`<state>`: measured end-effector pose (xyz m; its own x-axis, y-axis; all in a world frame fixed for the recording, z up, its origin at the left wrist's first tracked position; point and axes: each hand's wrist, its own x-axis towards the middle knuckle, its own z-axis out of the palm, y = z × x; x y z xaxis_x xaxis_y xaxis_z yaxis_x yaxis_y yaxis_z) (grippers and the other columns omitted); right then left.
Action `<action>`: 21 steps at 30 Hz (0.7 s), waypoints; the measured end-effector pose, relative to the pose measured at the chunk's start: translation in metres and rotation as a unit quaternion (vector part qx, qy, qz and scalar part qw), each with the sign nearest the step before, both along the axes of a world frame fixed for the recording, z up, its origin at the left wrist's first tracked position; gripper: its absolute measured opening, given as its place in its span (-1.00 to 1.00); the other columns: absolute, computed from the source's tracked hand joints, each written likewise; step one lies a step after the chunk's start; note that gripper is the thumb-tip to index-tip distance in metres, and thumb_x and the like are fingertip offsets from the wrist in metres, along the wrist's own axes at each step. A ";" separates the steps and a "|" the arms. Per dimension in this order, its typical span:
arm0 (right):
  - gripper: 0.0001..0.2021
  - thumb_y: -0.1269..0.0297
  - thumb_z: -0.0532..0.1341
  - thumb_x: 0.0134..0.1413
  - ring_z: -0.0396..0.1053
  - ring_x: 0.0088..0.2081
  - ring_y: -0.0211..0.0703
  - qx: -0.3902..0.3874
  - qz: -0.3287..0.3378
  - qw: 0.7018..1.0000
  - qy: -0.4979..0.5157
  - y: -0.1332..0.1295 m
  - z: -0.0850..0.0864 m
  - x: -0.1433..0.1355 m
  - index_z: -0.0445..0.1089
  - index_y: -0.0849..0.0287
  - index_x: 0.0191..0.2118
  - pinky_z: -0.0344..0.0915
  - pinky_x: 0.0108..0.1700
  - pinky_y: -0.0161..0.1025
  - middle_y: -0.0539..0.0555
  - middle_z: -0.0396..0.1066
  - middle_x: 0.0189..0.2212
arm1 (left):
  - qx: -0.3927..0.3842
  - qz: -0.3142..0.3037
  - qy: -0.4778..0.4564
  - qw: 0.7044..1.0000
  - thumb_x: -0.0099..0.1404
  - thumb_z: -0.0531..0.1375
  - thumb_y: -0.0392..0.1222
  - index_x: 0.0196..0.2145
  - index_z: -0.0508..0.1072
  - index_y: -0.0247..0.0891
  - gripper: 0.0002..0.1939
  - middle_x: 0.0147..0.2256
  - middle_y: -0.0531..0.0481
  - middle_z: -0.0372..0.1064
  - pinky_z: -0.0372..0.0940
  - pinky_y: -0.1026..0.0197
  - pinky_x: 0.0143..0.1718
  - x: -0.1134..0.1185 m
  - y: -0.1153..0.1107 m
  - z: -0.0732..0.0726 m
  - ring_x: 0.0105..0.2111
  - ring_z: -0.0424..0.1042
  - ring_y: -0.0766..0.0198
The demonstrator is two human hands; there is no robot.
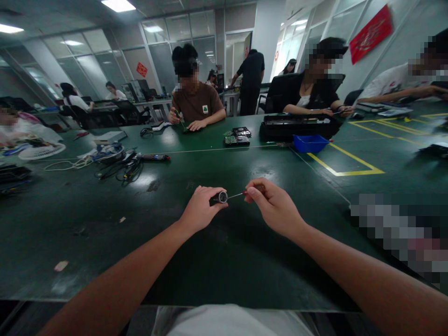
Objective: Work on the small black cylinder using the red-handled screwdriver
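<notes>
My left hand (203, 207) is closed around a small dark cylindrical part with a silvery round rim (223, 197), its open end turned toward the right. In my right hand (271, 203) is a screwdriver (236, 195) with a reddish handle, mostly covered by the fingers. Its thin metal shaft points left, and the tip is at or very near the rim of the cylinder; whether it touches cannot be made out. Both hands are held over the middle of the green table (224, 266).
Cables (128, 165) and a dark rod-shaped tool (154, 157) lie at left. Circuit-board drives (238, 136) are ahead. A blue tray (310, 143) stands before a black casing (297, 127) at right. A person in brown (198, 100) and others sit around the table.
</notes>
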<state>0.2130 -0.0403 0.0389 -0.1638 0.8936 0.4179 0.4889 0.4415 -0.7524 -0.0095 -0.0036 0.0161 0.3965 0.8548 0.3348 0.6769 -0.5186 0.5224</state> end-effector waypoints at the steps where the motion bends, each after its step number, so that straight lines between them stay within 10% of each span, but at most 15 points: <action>1: -0.84 0.16 0.09 0.34 0.50 -0.33 -0.14 0.000 -0.005 1.000 0.003 0.000 0.000 0.000 0.34 0.10 -0.17 0.32 -0.27 -0.21 0.01 0.50 -0.39 | 0.002 0.000 0.002 1.000 0.25 0.33 -0.12 -0.05 0.50 -0.10 -0.70 -0.13 0.02 0.51 0.22 0.01 0.03 0.000 0.000 0.000 -0.11 0.40 0.11; 21: -0.84 0.18 0.08 0.35 0.50 -0.34 -0.14 0.025 -0.030 0.999 0.002 -0.005 0.005 -0.001 0.34 0.12 -0.19 0.32 -0.27 -0.21 0.02 0.50 -0.41 | -0.003 -0.003 0.000 1.000 0.25 0.34 -0.12 -0.02 0.50 -0.10 -0.67 -0.10 0.01 0.50 0.18 -0.05 0.11 0.000 -0.001 0.002 -0.07 0.39 0.09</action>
